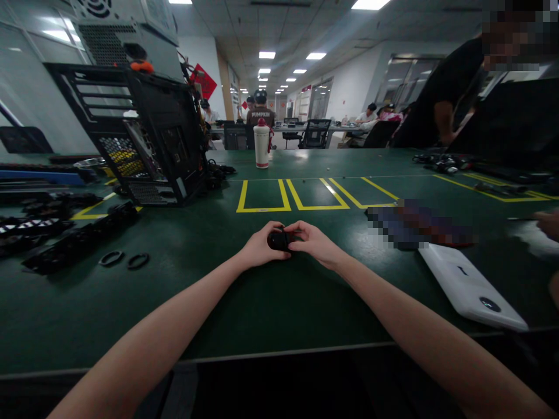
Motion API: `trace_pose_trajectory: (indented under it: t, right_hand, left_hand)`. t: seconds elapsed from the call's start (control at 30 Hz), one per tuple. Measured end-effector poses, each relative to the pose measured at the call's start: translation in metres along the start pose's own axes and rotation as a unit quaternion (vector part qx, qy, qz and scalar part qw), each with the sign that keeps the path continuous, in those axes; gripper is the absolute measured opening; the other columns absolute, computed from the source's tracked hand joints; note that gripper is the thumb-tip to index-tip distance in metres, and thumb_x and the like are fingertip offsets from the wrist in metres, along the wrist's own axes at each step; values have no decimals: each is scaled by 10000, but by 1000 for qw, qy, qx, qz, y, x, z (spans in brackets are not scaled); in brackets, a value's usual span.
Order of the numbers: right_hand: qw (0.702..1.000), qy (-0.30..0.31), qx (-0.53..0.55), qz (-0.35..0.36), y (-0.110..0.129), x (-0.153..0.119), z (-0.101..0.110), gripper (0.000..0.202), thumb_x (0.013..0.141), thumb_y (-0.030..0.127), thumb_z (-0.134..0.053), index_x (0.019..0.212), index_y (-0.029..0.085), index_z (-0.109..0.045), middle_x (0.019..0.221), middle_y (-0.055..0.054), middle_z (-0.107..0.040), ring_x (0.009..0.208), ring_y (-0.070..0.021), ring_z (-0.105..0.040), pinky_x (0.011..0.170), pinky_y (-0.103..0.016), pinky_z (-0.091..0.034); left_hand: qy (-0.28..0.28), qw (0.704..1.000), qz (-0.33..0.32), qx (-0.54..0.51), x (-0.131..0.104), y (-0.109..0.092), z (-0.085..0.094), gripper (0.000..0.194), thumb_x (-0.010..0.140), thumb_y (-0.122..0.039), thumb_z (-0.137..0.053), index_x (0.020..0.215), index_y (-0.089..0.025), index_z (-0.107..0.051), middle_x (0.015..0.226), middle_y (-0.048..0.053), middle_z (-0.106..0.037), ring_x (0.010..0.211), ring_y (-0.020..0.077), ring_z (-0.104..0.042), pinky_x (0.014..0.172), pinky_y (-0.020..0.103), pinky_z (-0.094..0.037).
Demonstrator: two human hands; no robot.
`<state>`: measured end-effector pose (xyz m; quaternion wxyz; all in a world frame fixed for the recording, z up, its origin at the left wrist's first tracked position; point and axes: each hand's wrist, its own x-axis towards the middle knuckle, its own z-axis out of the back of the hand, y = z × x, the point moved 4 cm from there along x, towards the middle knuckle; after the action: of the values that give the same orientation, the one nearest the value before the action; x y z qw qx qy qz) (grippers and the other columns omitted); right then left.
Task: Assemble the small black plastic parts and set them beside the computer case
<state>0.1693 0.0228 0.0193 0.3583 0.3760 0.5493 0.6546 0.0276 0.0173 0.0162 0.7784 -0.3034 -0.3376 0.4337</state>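
Note:
Both my hands meet over the middle of the green table (271, 308). A small black rounded object (278, 240) is between them. My left hand (261, 245) wraps its thumb and fingers around the object's left side. From the right, my right hand (311, 241) touches the same object with its fingertips pinched on its right end. Part of the object is hidden by the fingers. Two black rings (138, 261) lie on the table to the left of my hands.
At the left stands a black open computer case (161, 139), with black parts (82, 238) before it. A white cup (262, 145) stands farther back. On the right are a white phone-like device (474, 285), a person in black (441, 99) and another person's hand (548, 224).

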Motion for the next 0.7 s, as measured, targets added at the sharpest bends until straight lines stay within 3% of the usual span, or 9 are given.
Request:
trace_pose_trajectory:
  t: [0.2,0.43,0.6,0.7]
  right_hand:
    - [1000,-14,-10,23,0,1,0,143,685,223,-580,810,177,-526,873,-14,-568,857,-145,-546,807,-351,-417]
    - [999,-1,-24,23,-2,1,1,365,617,124,-619,956,205,-509,1005,-21,-546,971,-156,-518,879,-351,-385]
    - [999,-11,-38,17,2,0,0,177,706,224,-554,878,187,-535,916,-19,-570,871,-143,-548,827,-349,-408]
    - [999,-25,-15,24,3,0,2,124,686,215,-574,796,168,-541,867,-16,-573,838,-135,-545,816,-337,-408]
  left_hand:
    - [0,1000,1,-1,1,2,-1,676,536,-350,-704,1129,-223,-406,1048,58,-552,962,221,-535,846,380,-403]
    - [-4,1000,-5,-4,1,-1,-1,647,542,-328,-702,1113,-223,-415,1037,45,-550,952,209,-536,839,363,-411]
    - [2,1000,3,-6,1,1,0,666,536,-346,-706,1119,-224,-408,1037,52,-549,953,219,-535,836,384,-410]
    - [2,1000,7,-6,2,2,-1,670,535,-352,-707,1120,-225,-405,1044,54,-546,957,221,-534,837,389,-410]
